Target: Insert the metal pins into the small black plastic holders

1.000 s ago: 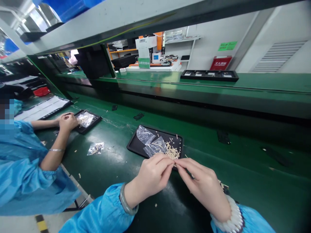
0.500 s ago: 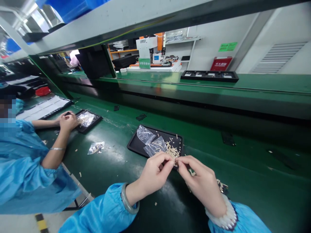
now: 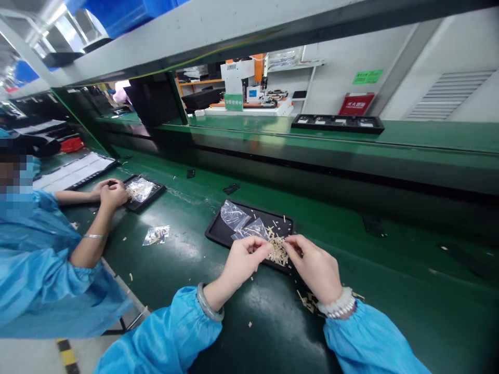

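A black tray lies on the green bench in front of me, with a pile of small beige strips at its right end. Two clear plastic bags rest in its left and middle part. My left hand is over the tray's near edge, thumb and forefinger pinched together; whatever is in the pinch is too small to name. At the right side of the pile, my right hand has its fingertips closed near the strips, and I cannot make out what they hold. More strips lie on the bench beneath my right wrist.
To the left, a co-worker's hands work beside another black tray. A small clear bag of pieces lies between the trays. Thin black parts are scattered farther back. A raised shelf holds a long black tray.
My hands were together at the fingertips and have moved apart. The right one has gone up to the pile's right side; the left has drawn slightly left and up.
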A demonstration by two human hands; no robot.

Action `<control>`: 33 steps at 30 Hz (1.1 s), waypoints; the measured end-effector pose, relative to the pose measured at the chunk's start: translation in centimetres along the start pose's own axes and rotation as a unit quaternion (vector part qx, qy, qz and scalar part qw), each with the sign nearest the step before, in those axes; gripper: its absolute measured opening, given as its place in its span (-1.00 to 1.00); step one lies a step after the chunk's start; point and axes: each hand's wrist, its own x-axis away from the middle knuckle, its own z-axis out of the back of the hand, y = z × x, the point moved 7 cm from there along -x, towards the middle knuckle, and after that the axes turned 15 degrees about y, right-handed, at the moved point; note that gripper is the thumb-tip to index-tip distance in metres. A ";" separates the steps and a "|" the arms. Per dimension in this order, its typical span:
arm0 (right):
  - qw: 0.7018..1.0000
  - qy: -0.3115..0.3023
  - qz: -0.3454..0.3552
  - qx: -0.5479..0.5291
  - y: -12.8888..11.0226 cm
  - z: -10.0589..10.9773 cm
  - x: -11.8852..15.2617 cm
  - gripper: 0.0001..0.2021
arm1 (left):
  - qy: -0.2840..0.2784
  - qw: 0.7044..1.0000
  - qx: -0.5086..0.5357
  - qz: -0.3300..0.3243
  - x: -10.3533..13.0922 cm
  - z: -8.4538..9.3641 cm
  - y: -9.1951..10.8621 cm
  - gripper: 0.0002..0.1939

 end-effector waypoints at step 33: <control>0.987 0.017 -0.009 -0.162 -0.8 1.8 -0.4 -0.85 | 0.007 1.000 0.013 0.002 0.1 -0.8 -0.9 -0.73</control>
